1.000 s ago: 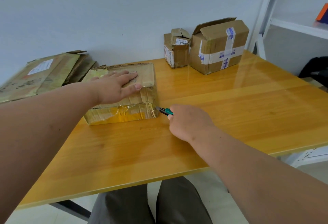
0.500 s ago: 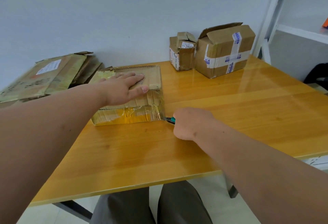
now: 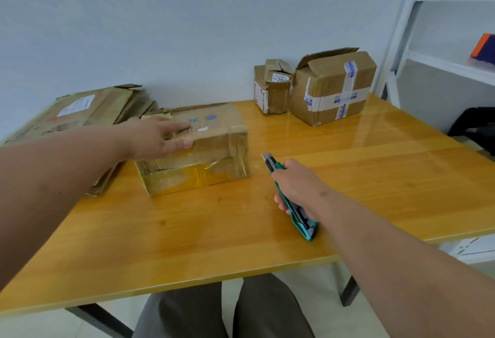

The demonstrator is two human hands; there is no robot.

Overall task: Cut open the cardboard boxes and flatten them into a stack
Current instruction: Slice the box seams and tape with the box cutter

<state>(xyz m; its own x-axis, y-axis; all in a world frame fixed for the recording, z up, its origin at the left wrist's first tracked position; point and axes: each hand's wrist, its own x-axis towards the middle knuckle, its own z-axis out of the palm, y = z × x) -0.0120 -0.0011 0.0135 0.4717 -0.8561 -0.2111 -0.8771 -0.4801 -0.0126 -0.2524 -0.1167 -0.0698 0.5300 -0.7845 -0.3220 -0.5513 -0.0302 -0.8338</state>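
Right hand (image 3: pixel 297 185) curled round a teal utility knife (image 3: pixel 292 203), blade out, just right of the taped box (image 3: pixel 198 150) and clear of it. Left hand (image 3: pixel 158 136) flat, fingers straight, pressing on the box's top near its left end. Box on the yellow wooden table (image 3: pixel 214 230). Flattened cardboard stack (image 3: pixel 80 112) left of it. Further back by the wall, a small box (image 3: pixel 272 91) beside a larger taped box (image 3: pixel 334 88).

Three unflattened cardboard boxes stood on the table (image 3: pixel 241 230): a taped box (image 3: pixel 198 155), a small box (image 3: pixel 272 88) and a big box (image 3: pixel 332 86). One stack of flattened cardboard (image 3: pixel 80 112) lay at the left. There was one knife (image 3: pixel 292 203).
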